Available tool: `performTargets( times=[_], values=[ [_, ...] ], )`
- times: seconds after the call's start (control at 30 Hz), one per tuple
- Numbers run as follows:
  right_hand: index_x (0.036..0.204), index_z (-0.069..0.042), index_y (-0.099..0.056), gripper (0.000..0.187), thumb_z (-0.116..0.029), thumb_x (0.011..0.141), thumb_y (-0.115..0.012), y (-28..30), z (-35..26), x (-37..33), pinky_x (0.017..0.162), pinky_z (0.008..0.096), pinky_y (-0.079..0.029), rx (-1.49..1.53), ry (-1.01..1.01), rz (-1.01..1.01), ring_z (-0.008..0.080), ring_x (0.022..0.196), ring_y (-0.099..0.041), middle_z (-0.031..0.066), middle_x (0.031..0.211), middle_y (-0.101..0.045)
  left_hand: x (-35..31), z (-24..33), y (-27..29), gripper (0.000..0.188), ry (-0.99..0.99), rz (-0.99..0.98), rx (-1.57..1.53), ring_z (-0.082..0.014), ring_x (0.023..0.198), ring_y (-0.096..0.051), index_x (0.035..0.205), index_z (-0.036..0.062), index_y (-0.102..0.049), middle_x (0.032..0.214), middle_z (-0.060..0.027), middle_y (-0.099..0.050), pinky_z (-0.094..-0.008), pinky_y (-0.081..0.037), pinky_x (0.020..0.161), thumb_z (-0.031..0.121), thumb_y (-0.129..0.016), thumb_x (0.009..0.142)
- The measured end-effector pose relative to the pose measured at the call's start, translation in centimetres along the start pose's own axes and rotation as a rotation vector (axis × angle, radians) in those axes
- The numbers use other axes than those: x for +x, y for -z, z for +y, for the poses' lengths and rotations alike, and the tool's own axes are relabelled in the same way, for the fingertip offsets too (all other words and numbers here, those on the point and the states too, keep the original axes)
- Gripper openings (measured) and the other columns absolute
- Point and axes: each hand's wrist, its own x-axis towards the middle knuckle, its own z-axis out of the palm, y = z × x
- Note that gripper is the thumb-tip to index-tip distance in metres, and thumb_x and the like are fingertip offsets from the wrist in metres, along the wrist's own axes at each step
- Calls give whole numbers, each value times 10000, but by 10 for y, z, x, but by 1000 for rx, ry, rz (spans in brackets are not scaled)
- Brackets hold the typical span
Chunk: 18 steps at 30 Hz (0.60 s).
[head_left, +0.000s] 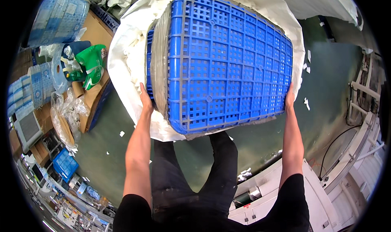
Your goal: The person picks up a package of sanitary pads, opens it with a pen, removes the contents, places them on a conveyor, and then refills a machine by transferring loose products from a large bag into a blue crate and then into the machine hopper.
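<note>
A large blue plastic crate with a lattice of square holes is tipped so that its underside faces me. Grey tape wraps around its rim area on the left. My left hand grips the crate's left side, thumb up and the other fingers hidden. On the opposite side my right hand holds the crate's edge, its fingers mostly out of sight. Beneath and around the crate spreads an open white sack. Crumpled white pieces fill the part of the sack that shows on the left.
Rolls of blue-and-white film, a green plastic bag and cardboard crowd the left. At lower right stands a white machine cabinet. White scraps lie on the green floor. A smaller blue basket sits farther left.
</note>
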Motion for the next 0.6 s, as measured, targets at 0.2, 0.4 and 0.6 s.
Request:
performTargets(
  times=[0.2, 0.4, 0.6],
  values=[
    [1294, 101, -680, 856, -691, 989, -568, 96, -23, -68, 969, 367, -521, 192, 102, 55, 216, 1018, -687, 142, 1201, -729, -56, 27, 6, 533, -78, -50, -155, -143, 766, -648, 1048, -10, -712, 927, -46, -704, -313, -518, 716, 491, -535, 1079],
    [1258, 90, -706, 815, -668, 1019, -531, 210, -134, -173, 927, 352, -536, 198, 174, 157, 188, 967, -697, 112, 1143, -748, -94, 70, -2, 439, 0, -182, -372, -100, 686, -561, 877, 73, -685, 793, 22, -634, -298, -452, 632, 442, -566, 1082],
    [1074, 71, -758, 711, -603, 1053, -531, 94, -234, -256, 808, 320, -535, 202, 266, 135, 161, 844, -661, 76, 975, -743, -88, 111, 134, 433, 57, -243, -283, -117, 717, -593, 949, 59, -684, 842, 1, -654, -306, -481, 663, 449, -552, 1084]
  ],
)
